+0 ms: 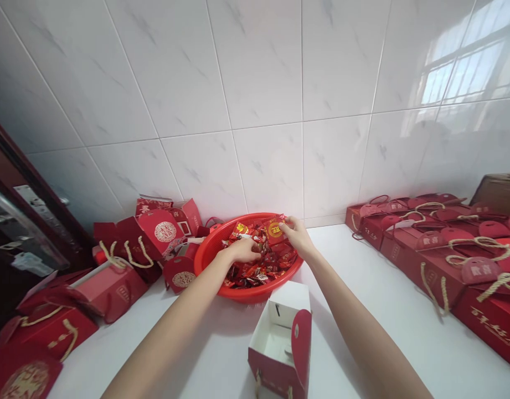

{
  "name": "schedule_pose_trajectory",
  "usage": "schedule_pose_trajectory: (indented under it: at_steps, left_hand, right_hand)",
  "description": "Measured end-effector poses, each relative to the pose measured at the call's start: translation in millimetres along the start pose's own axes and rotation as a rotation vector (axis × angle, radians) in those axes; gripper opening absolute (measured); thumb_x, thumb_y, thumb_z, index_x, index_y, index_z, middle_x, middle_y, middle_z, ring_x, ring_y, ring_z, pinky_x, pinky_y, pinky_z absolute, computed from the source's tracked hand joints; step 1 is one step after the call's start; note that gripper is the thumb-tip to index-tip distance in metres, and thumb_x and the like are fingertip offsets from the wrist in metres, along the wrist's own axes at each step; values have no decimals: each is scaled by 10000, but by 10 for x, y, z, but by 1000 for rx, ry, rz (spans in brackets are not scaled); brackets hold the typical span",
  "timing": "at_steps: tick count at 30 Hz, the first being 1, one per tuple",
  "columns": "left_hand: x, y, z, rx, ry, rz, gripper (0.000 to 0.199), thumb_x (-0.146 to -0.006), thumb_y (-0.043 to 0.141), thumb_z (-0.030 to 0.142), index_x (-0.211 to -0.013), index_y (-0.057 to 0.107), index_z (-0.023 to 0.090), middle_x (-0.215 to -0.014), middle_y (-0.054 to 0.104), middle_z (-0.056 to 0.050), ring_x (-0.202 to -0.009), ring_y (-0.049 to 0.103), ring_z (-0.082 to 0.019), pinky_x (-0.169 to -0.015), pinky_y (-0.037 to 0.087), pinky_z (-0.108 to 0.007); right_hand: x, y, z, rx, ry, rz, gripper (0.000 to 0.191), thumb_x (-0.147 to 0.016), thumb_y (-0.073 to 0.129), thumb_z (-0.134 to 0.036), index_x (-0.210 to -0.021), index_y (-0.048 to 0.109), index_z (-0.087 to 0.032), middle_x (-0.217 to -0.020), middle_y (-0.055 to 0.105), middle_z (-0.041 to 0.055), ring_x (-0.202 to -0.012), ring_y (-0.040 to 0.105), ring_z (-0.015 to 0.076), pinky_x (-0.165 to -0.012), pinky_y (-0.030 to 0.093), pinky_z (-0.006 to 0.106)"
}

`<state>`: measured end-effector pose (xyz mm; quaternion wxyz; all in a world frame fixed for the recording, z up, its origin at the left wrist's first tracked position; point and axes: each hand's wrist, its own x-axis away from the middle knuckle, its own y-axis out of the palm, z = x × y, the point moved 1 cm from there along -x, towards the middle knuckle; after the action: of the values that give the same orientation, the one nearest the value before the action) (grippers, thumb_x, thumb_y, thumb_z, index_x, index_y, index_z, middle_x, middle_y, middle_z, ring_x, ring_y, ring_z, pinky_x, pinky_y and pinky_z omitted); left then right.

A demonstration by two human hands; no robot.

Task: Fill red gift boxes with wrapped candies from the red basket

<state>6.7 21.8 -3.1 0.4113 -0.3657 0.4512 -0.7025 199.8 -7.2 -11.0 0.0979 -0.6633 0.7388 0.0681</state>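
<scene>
A red plastic basket (205,252) full of small red-wrapped packets stands near the wall. My right hand (297,235) is closed on the edge of a red packet with a round gold mark (275,231), at the basket's right side. My left hand (244,251) reaches in over the packets from the left, its fingers bent down among them; whether it holds one is hidden. In front of the basket stands an open red box (275,360) with a white inside, its flaps up and a rope handle at the near side.
Red gift boxes (130,238) with rope handles crowd the left side. Rows of closed red boxes (429,249) line the right, with a brown carton (498,194) behind. A tiled wall (267,160) rises behind the white table (213,343).
</scene>
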Motion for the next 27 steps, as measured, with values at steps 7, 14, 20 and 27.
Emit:
schedule_pose_trajectory:
  at_steps: [7,14,20,27]
  left_hand:
    - [58,17,207,-153,10,-94,316,-564,738,459,-781,709,231,-809,714,-50,-869,648,-296,-730,453,-310]
    - [87,60,222,-8,66,-214,218,-546,718,337,-606,547,217,-585,528,29,-633,532,-195,-587,359,-281]
    - [90,55,283,93,94,-248,332,-651,712,527,-696,656,203,-732,651,-14,-752,583,-221,-673,398,-298]
    - [76,95,274,192,-25,-433,353,-576,795,524,-562,674,192,-571,615,-8,-637,568,-202,-668,446,-316]
  right_hand:
    - [-34,-9,79,19,-25,13,265,-771,559,-427,-915,556,-204,-774,631,3,-726,592,172,-643,466,280]
    - [-25,11,59,23,-54,9,215,-775,537,-406,-857,529,-207,-709,575,-26,-644,532,141,-598,421,255]
    - [-12,28,22,1,-8,19,236,-780,529,-389,-924,534,-202,-749,600,-16,-655,547,145,-606,417,263]
    - [1,26,22,28,-48,26,196,-786,524,-369,-886,544,-202,-721,587,-24,-648,534,144,-634,424,276]
